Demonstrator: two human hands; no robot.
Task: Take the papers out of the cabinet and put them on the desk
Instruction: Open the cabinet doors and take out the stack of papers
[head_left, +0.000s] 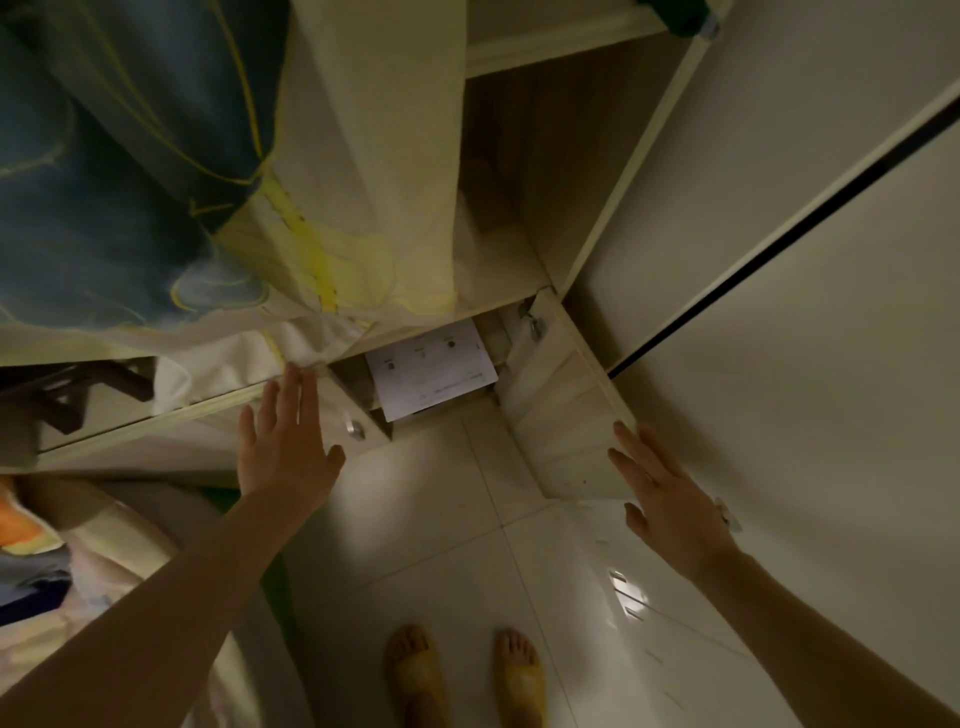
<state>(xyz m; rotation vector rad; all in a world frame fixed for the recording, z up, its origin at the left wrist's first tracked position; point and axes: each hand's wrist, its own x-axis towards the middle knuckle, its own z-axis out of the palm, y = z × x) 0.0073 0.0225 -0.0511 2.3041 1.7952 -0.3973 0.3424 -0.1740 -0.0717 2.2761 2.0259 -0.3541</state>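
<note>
White papers (434, 368) with small dark marks lie in a low open compartment of the cabinet (524, 156), below its shelf. My left hand (285, 441) is spread flat against the left small door (348, 415), beside its round metal knob. My right hand (670, 499) rests flat with fingers apart against the edge of the right small door (561, 415), which is swung wide. Neither hand holds anything, and both are short of the papers.
A pale curtain with blue and yellow print (182, 182) hangs over the cabinet's left part. A large sliding door panel (779, 260) stands on the right. Glossy floor tiles (441, 545) and my two sandalled feet (467, 675) are below. Bedding (41, 545) lies at far left.
</note>
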